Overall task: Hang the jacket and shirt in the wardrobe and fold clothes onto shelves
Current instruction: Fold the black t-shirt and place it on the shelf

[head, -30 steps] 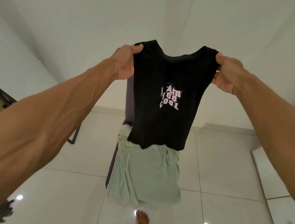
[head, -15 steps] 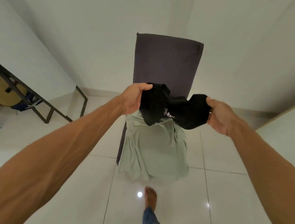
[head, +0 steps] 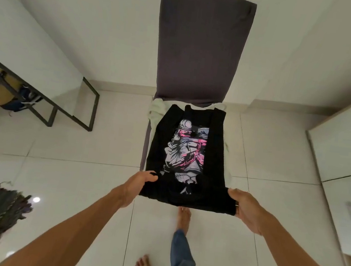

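Pinching one black T-shirt, two hands

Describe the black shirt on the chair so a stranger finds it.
Find the tall dark grey fabric chair. On its seat lies a black T-shirt, left hand and right hand gripping its near corners. Unlike the pale green cloth beneath, it bears a pink and white print.

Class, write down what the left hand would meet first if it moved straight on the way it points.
The left hand grips the black T-shirt; pushed on, it would likely meet the front edge of the chair seat beneath that shirt, though depth is unclear.
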